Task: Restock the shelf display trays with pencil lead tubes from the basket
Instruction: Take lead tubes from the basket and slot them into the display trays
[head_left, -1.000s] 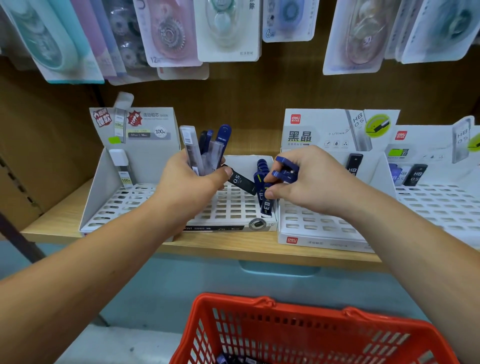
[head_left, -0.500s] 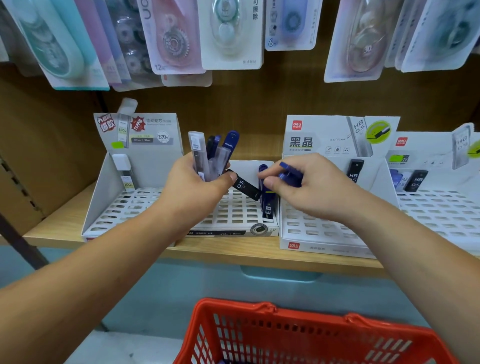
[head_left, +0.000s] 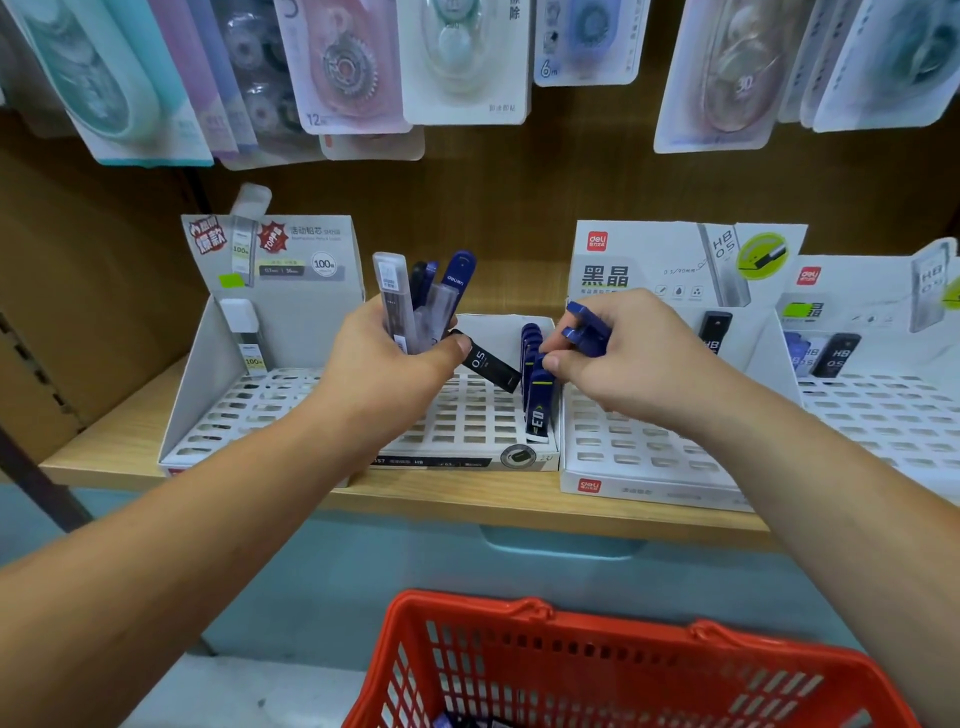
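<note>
Over the middle display tray (head_left: 467, 421), left grip (head_left: 384, 369) clasping a bunch of lead tubes (head_left: 410, 306), right grip (head_left: 623, 358) pinching blue tubes (head_left: 584, 327) beside the upright blue row (head_left: 535, 384), red basket (head_left: 613, 623) below

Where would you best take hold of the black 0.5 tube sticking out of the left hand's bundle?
The black 0.5 tube slants down-right from under the thumb of the left hand, leaving only its lower end free. Probably pinch that end across its flat faces, coming from the right.

The basket (head_left: 623, 631) is red, slotted. The middle tray (head_left: 498, 330) is white, gridded. Its standing tubes (head_left: 537, 410) are navy blue.
</note>
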